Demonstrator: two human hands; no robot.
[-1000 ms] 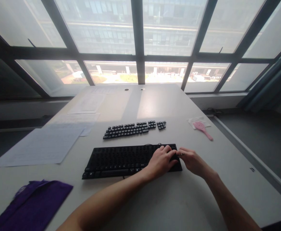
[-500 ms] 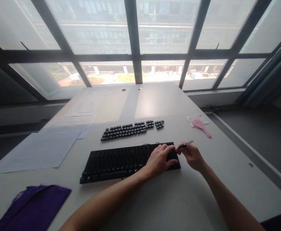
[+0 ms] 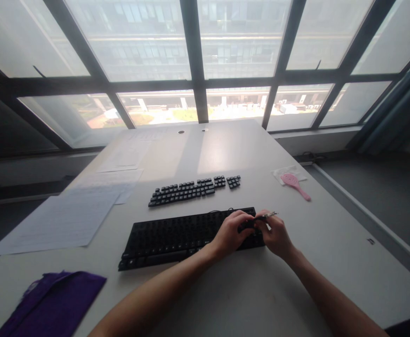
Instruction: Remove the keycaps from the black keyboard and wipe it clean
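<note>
The black keyboard [image 3: 170, 238] lies in front of me, its upper rows bare of caps and several keys still along its front edge. My left hand [image 3: 231, 231] rests over the keyboard's right part, thumb and fingers curled towards each other; what lies between them is hidden. Close against it, my right hand [image 3: 275, 234] grips a slim dark tool with a shiny metal end [image 3: 270, 215], which points right. Both hands' fingertips meet above the number-pad end. Beyond the keyboard, loose black keycaps [image 3: 184, 192] stand in rows and blocks.
Sheets of paper [image 3: 57, 220] cover the table's left side. A purple cloth [image 3: 54, 299] lies at the near left. On the right are a pink hairbrush [image 3: 294, 183] on a white wrapper [image 3: 278, 175] and a small dark piece [image 3: 370, 241]. Windows stand behind the table.
My right hand has moved left and slightly down with the tool, up against my left hand. The left hand's thumb and fingers have drawn closer together.
</note>
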